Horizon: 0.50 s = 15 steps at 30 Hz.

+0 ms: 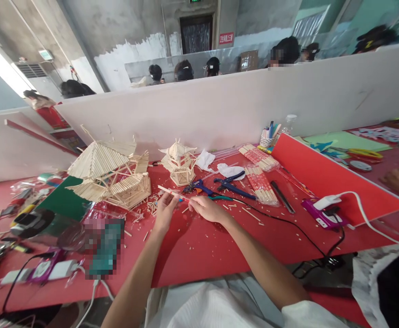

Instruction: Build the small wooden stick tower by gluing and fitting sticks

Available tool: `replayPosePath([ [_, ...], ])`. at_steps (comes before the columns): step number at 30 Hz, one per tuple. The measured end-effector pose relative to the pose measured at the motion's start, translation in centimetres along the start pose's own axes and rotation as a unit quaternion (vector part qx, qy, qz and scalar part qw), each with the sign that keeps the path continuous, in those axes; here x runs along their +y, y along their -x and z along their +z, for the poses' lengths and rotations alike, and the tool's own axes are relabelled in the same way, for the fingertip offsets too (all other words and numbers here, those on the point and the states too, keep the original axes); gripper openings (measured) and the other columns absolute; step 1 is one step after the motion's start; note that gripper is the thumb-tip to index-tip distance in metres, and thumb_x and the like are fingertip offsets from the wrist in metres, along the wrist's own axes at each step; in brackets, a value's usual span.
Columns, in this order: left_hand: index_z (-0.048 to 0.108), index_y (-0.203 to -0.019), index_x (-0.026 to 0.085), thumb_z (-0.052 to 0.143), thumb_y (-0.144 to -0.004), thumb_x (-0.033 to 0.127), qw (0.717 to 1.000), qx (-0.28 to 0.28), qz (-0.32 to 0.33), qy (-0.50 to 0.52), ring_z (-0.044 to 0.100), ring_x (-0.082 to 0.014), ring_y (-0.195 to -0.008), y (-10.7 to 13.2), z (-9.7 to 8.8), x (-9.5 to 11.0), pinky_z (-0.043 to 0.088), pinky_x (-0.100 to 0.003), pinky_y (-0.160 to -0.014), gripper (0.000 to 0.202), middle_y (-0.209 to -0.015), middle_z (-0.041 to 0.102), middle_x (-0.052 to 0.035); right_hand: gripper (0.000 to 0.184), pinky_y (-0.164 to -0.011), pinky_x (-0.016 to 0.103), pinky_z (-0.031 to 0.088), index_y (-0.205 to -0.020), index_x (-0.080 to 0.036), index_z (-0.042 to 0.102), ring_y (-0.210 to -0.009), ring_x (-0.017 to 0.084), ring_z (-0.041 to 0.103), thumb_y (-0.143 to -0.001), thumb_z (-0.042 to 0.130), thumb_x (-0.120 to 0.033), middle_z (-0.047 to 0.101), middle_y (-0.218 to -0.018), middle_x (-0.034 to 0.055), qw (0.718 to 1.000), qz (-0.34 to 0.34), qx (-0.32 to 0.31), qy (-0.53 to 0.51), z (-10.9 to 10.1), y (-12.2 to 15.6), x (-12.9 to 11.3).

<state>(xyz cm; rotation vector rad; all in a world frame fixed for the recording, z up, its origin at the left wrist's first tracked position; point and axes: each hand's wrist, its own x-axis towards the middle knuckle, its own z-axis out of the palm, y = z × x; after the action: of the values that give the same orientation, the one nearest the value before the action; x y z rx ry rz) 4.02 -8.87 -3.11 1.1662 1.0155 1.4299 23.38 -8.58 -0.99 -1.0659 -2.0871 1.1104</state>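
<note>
A: Where was the wooden stick [164, 188] held, & which step was in hand?

B: It was held over the red tabletop [186, 259], just this side of the small stick model [177, 159]; near its bare end it was pinched by the L hand [166, 207], farther along by the R hand [205, 208], w/ a red printed sleeve [185, 198] seen btwn them; unwrapping was judged the step, tho it couldn't be told how far the sleeve was slid

A: & what was called for next?

B: A steady L pinch & gentle R pull, prob, so the thin wood wouldn't be snapped

A: Materials, shapes?

B: Pale, matte wood was seen in both models; the small one was tiered & peaked; on the large stick model [100, 161] sloped roof panels were formed by close-set sticks, ridged like slats; more sticks were held in glossy packs [260, 184] w/ red print; offcuts [150, 209] were scattered about; crumpled tissue [205, 160] was seen beside the small model
</note>
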Motion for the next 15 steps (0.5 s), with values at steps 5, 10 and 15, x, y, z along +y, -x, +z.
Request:
replayPosePath([
  [5,0.072,-0.085,0.017,0.086,-0.069,0.043,0.992,0.064,-0.001,0.106,0.053,-0.0064,-0.061,-0.6,-0.6,0.3,0.045,-0.017,-0.056,0.034,-0.076,0.062,0.0011,0.036,-0.063,0.025,0.033,-0.080,-0.018,0.060,-0.061,0.014,0.051,-0.104,0.037,-0.032,0.053,-0.063,-0.0009,0.999,0.001,-0.005,0.031,-0.4,0.3,-0.2],
  [10,0.072,-0.084,0.015,0.081,-0.074,0.048,0.988,0.057,-0.003,0.142,0.052,-0.0054,-0.058,-0.8,-1.0,0.3,0.043,-0.016,-0.054,0.035,-0.071,0.060,0.0012,0.037,-0.062,0.025,0.034,-0.081,-0.018,0.062,-0.060,0.014,0.053,-0.104,0.037,-0.034,0.058,-0.067,0.0001,0.999,0.008,-0.023,0.037,-0.6,0.4,0.3],
  [15,0.070,-0.083,0.016,0.082,-0.072,0.049,0.975,0.132,0.017,0.180,0.054,-0.0061,-0.057,-1.5,-1.8,0.4,0.042,-0.017,-0.053,0.037,-0.071,0.063,0.0013,0.034,-0.063,0.026,0.035,-0.077,-0.018,0.062,-0.062,0.015,0.052,-0.100,0.041,-0.034,0.059,-0.067,0.0002,0.996,0.009,-0.053,0.076,-3.0,0.9,1.3],
])
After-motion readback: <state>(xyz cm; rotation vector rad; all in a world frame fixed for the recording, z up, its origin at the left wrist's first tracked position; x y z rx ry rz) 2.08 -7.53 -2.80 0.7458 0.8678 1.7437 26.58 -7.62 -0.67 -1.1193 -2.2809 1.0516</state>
